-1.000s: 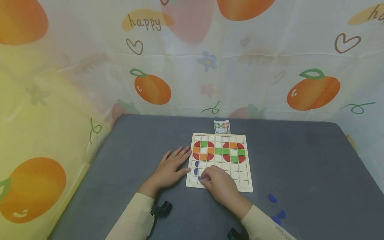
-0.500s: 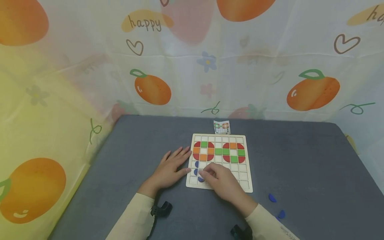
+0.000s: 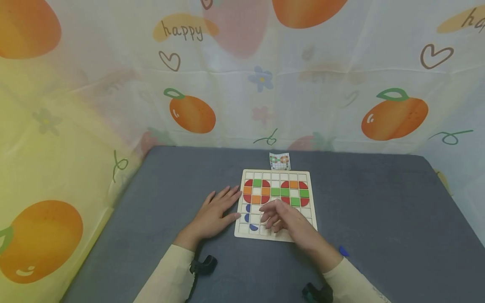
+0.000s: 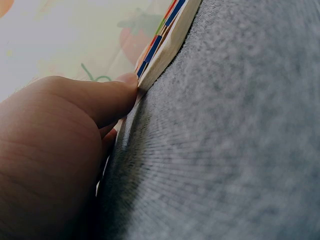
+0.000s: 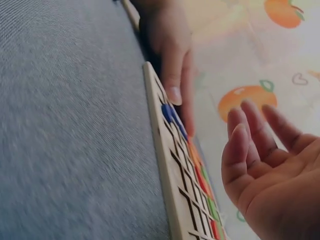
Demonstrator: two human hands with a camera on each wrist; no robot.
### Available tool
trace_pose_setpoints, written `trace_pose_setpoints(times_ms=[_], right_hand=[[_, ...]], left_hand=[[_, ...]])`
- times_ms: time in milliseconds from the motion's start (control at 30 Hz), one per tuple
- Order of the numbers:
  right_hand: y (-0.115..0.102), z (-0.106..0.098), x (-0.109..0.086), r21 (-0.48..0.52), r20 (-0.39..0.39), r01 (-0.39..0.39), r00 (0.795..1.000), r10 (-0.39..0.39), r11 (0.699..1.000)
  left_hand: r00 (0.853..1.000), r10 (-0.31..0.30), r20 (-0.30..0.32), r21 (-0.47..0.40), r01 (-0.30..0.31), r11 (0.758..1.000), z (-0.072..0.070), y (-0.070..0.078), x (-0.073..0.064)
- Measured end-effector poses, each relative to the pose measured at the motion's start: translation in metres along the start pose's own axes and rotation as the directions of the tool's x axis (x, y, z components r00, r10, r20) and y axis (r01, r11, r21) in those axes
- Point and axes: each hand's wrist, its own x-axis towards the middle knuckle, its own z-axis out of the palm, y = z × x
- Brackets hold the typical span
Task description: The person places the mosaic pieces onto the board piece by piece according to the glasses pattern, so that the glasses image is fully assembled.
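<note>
A pale wooden grid board [image 3: 242, 234] lies on the table, bearing red, green and orange tiles in two ring shapes joined by green squares. Near its left side sit three blue half-round pieces [image 3: 253, 227]. My left hand [image 3: 214, 213] rests on the table, its fingers spread and its thumb and fingertips at the board's left edge; the left wrist view shows the thumb [image 4: 117, 97] against that edge. Over the board's lower right hovers my right hand [image 3: 293, 221], fingers loosely bent. In the right wrist view this hand [image 5: 280, 175] holds nothing.
A small printed pattern card [image 3: 279, 161] stands behind the board's far edge. Right of the board lies a loose blue half-round piece [image 3: 343, 251], beside the right sleeve [image 3: 352, 280]. A fruit-printed cloth [image 3: 314, 109] hangs behind the grey table [image 3: 386, 202].
My right hand has let go of the lowest blue half-round piece, which stays on the board. It has lifted and moved right, its fingers loosening. The left hand has stayed put.
</note>
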Motion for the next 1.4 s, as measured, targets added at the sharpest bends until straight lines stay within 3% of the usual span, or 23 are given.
trace_pose_setpoints(times_ms=[300,500,767,1100,1400], right_hand=[[-0.006,-0.027,-0.013,0.202,0.017,0.046,0.999,-0.050,0.978],[-0.007,-0.045,-0.024,0.197,0.043,0.102,0.993,-0.112,0.975],[0.002,-0.067,-0.044,0.212,0.043,0.081,0.995,-0.092,0.974],[0.019,-0.101,-0.072,0.218,-0.015,0.094,0.996,-0.093,0.971],[0.033,-0.131,-0.098,0.160,-0.050,0.125,0.992,-0.119,0.979]], left_hand=[[1.000,0.001,0.004,-0.005,-0.001,1.000,-0.001,0.001,-0.001],[1.000,0.003,0.007,0.000,-0.003,1.000,-0.002,0.001,-0.001],[1.000,0.003,-0.001,0.007,-0.003,1.000,-0.001,0.001,0.000],[1.000,-0.007,0.003,0.004,0.007,1.000,-0.002,0.002,-0.001],[1.000,-0.011,0.006,-0.001,0.011,1.000,-0.001,0.002,0.000]])
